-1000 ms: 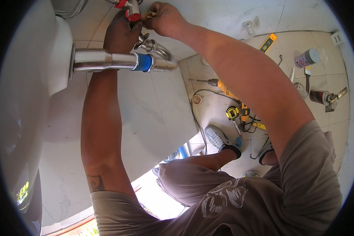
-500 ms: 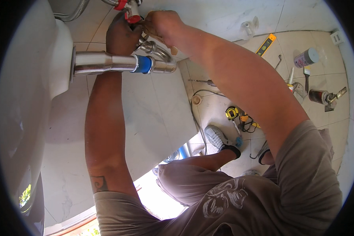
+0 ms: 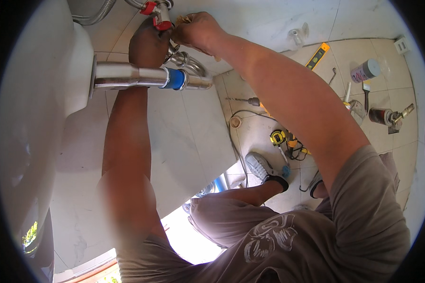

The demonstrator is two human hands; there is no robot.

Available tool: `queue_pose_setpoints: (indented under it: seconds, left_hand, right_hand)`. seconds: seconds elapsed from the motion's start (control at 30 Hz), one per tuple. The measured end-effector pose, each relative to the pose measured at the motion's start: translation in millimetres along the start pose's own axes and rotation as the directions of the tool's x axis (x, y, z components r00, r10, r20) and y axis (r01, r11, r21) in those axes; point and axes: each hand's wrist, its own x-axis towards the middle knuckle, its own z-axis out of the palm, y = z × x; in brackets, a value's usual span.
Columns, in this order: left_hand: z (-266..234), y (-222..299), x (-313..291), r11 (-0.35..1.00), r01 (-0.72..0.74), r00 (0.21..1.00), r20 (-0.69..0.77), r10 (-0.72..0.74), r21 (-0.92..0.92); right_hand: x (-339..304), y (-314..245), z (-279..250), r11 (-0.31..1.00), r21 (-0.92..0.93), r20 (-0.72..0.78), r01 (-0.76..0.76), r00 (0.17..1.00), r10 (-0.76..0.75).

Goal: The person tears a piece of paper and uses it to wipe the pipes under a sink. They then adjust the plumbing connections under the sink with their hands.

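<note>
A chrome angle valve (image 3: 162, 12) with a red handle (image 3: 162, 24) is fixed at the wall, top centre. My left hand (image 3: 148, 46) is closed just below that handle, its arm passing behind the chrome drain pipe (image 3: 127, 75) with a blue band (image 3: 175, 79). What its fingers grip is hidden. Close beside it, my right hand (image 3: 199, 32) is closed on a crumpled tan piece of cloth or paper (image 3: 183, 20), which sticks out above the fingers and below the palm. Behind both hands, a curved chrome trap (image 3: 191, 62) bends toward the wall.
A white basin (image 3: 73, 70) fills the left, with a braided hose (image 3: 97, 14) above. On the tiled floor lie a yellow level (image 3: 318, 55), a drill (image 3: 254, 101), a tape measure (image 3: 278, 137), a spray can (image 3: 365, 70), a paintbrush (image 3: 366, 94) and a torch (image 3: 391, 116).
My right hand has turned slightly, and the tan piece now shows above its fingers. My left hand stays under the red handle. The whole view has shifted a little.
</note>
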Motion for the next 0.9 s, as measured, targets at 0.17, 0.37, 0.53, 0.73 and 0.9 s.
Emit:
queue_pose_setpoints:
  seconds: [0.17, 0.37, 0.53, 0.73, 0.9]
  left_hand:
    - [9, 6, -2, 0.990, -0.003, 0.997, -0.074, 0.013, 0.138]
    - [17, 7, -5, 0.969, -0.062, 0.980, -0.172, 0.105, 0.239]
    - [14, 4, -4, 0.995, -0.061, 0.975, -0.210, 0.076, 0.077]
    - [13, 3, -4, 0.994, 0.025, 0.992, -0.129, -0.010, 0.111]
    - [19, 2, -2, 0.982, -0.078, 0.974, -0.196, 0.112, 0.174]
  right_hand:
    - [17, 0, 15, 0.597, -0.732, 0.122, 0.327, 0.926, -0.357]
    - [32, -9, 18, 0.691, -0.707, 0.114, 0.150, 0.989, -0.098]
    - [18, 23, 11, 0.972, -0.225, -0.022, 0.069, 0.997, -0.076]
    - [10, 9, 7, 0.976, 0.208, 0.105, -0.060, 0.994, 0.038]
    - [-10, -6, 2, 0.993, -0.109, 0.030, 0.035, 0.999, -0.032]
